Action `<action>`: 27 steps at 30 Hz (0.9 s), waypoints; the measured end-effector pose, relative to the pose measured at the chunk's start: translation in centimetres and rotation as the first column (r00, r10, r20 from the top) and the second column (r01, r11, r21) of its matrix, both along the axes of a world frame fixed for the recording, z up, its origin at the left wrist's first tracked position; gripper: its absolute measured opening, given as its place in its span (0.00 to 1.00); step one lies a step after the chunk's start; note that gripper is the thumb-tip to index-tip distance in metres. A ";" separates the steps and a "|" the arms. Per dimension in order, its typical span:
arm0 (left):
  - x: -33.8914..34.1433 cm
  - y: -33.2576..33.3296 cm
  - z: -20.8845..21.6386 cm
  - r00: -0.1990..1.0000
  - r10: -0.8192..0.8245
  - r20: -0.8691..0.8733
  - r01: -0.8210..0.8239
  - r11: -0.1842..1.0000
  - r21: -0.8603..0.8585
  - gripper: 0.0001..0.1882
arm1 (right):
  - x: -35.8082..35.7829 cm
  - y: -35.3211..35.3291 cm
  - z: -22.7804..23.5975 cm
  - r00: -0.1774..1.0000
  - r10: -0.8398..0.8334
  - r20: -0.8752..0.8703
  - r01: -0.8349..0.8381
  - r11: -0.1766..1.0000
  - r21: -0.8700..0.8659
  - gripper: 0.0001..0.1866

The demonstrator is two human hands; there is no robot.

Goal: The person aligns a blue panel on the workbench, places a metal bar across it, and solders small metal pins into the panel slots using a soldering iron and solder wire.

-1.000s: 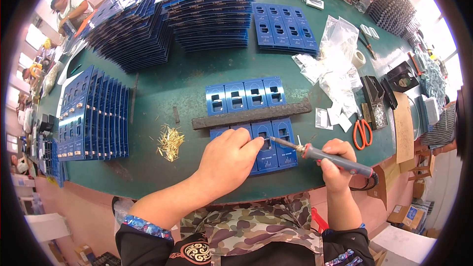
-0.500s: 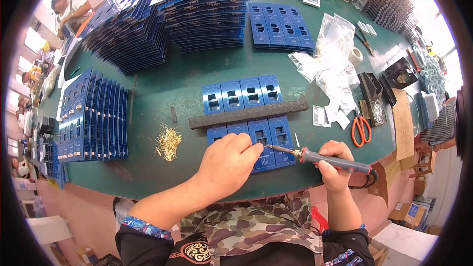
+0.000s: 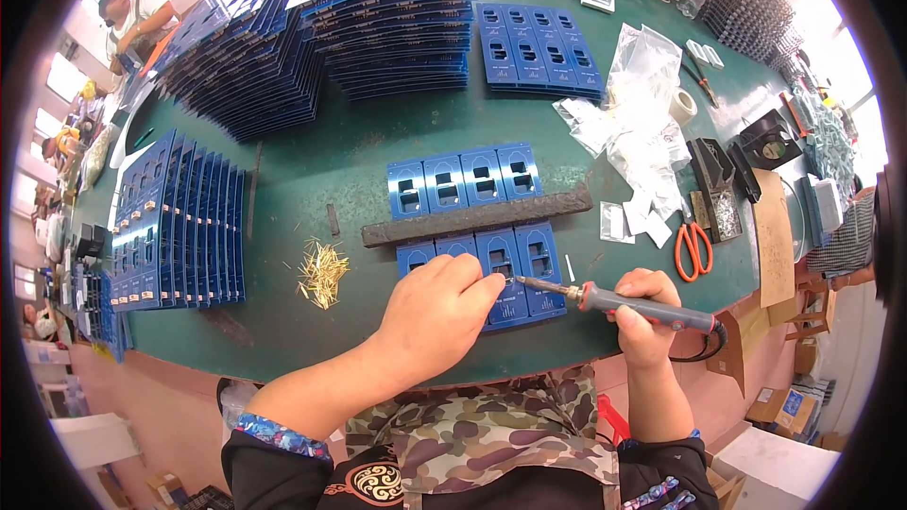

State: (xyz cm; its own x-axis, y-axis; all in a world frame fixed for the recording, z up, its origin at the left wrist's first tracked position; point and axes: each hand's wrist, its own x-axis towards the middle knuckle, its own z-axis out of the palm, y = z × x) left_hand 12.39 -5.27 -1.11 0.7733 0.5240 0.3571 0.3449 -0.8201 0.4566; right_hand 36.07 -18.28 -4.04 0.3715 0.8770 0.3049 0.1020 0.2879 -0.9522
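Observation:
A blue circuit board panel (image 3: 521, 305) with rows of rectangular cutouts lies in front of me, a dark grey bar (image 3: 477, 217) resting across its middle. My left hand (image 3: 435, 307) is closed over the panel's near half, thumb and forefinger pinched together at a cutout; what they hold is too small to make out. In my right hand (image 3: 650, 342) is a soldering iron (image 3: 600, 299), gripped by its grey and red handle. Its tip points left, just beside my left fingertips and close above the panel. Left of the panel lies a loose pile of thin gold-coloured pins (image 3: 324, 274).
Tall stacks of blue panels (image 3: 392, 38) stand at the back, another stack (image 3: 175, 227) at the left. Orange-handled pliers (image 3: 693, 250), white plastic bags (image 3: 638, 123) and a black holder (image 3: 761, 140) lie to the right. A person (image 3: 142, 19) sits at the far left.
The soldering iron and my right hand have shifted slightly right, drawing the tip a little away from my left fingertips. My left hand stays in place.

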 end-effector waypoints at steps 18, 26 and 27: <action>0.1 0.1 -0.1 1.000 -0.021 -0.006 0.021 1.000 0.001 0.08 | 0.2 0.0 -0.1 0.998 -0.001 0.070 0.001 1.000 0.006 0.09; 0.1 0.0 0.0 1.000 -0.025 -0.015 0.025 1.000 0.002 0.07 | 0.6 -0.2 -0.6 0.993 0.024 0.114 -0.028 0.999 0.037 0.10; 0.1 0.0 0.1 0.999 -0.026 0.017 0.026 1.000 -0.001 0.08 | 0.5 -0.2 -0.4 0.993 0.024 0.115 -0.028 0.999 0.038 0.10</action>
State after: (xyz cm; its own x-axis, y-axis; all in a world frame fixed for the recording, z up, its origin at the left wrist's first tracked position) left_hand 12.44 -5.28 -1.02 0.7805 0.5040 0.3699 0.3151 -0.8282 0.4635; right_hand 36.62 -18.45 -4.49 0.3093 0.8724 0.3785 0.2021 0.3286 -0.9226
